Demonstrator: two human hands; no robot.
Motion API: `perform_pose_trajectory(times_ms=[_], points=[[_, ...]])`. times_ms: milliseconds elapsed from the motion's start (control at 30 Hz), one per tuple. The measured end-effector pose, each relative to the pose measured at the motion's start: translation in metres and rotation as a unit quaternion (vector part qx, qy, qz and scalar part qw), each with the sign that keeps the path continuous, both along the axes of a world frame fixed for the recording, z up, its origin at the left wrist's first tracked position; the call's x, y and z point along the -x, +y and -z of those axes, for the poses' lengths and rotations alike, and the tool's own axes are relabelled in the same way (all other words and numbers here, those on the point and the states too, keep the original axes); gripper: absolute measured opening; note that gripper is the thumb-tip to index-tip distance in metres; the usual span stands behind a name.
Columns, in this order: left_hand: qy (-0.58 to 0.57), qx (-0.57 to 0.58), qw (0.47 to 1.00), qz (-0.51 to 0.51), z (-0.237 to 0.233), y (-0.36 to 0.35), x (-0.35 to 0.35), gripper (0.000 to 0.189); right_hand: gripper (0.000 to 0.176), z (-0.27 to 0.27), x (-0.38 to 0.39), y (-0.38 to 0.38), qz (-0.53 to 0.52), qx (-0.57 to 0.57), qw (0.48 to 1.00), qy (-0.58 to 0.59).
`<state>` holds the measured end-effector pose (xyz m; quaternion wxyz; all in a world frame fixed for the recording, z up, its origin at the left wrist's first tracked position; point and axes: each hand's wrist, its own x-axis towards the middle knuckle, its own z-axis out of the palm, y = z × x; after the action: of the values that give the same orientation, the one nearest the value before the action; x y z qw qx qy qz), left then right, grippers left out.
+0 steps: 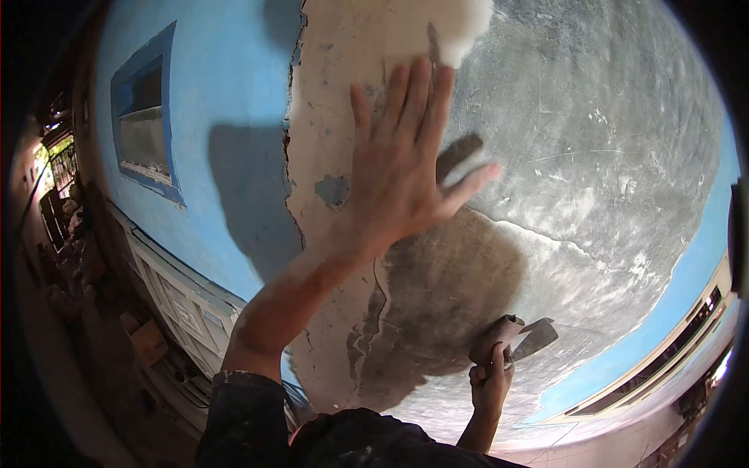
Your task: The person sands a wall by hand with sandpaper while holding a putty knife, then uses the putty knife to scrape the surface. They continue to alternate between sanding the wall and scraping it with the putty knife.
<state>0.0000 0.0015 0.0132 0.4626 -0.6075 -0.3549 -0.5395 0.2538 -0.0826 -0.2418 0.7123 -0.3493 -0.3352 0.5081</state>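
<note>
With its fingers spread, my left hand [399, 168] is raised against the peeling wall [331, 93], palm toward the surface, over a beige patch beside grey plaster. It holds nothing and is slightly blurred. Lower right, my right hand [491, 382] is closed around a putty knife [537, 339], whose flat blade points up and to the right. The same hand grips a curled brownish sheet [493, 337] that looks like sandpaper. A crack [538, 232] runs across the grey plaster right of my left hand.
Blue paint [203, 70] covers the wall on the left, with a blue-framed window [147, 117] and a pale panelled door [183, 300] below it. A cardboard box [144, 339] stands among clutter at lower left. A barred opening [655, 351] is at right.
</note>
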Motion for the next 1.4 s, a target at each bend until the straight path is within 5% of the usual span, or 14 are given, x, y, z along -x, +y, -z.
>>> perform_pose_trajectory(times_ms=[67, 267, 367, 467, 600, 800, 1000, 1233, 1400], points=[[0.022, 0.011, 1.000, 0.004, 0.011, 0.004, 0.004, 0.098, 0.021, 0.002, 0.004, 0.000, 0.003, 0.006, 1.000, -0.002], [-0.027, 0.065, 0.997, 0.037, -0.056, -0.025, 0.008, 0.092, 0.022, 0.000, 0.003, -0.002, 0.002, 0.004, 1.000, -0.014], [0.006, -0.001, 0.999, 0.041, -0.010, 0.004, 0.001, 0.098, 0.023, -0.004, 0.004, -0.007, 0.005, 0.005, 1.000, -0.013], [0.028, 0.011, 0.999, -0.013, -0.008, 0.002, 0.009, 0.097, 0.024, -0.002, 0.007, -0.007, 0.002, 0.006, 1.000, -0.009], [-0.026, 0.008, 0.996, 0.086, -0.049, 0.010, 0.018, 0.094, 0.025, -0.004, 0.009, -0.009, 0.006, 0.011, 1.000, -0.020], [0.046, 0.059, 0.996, 0.041, 0.008, -0.011, 0.000, 0.086, 0.023, -0.003, 0.005, -0.012, 0.018, 0.008, 1.000, -0.008], [0.007, -0.026, 0.997, 0.074, -0.030, 0.011, 0.026, 0.067, 0.022, -0.009, 0.013, -0.013, -0.010, 0.007, 1.000, -0.022], [0.044, 0.026, 0.979, 0.199, 0.050, 0.005, 0.047, 0.056, 0.016, -0.030, 0.022, -0.006, -0.058, -0.043, 0.992, -0.106], [-0.173, 0.091, 0.922, 0.334, 0.115, -0.024, 0.054, 0.045, 0.028, -0.073, 0.043, 0.004, -0.065, -0.142, 0.970, -0.188]])
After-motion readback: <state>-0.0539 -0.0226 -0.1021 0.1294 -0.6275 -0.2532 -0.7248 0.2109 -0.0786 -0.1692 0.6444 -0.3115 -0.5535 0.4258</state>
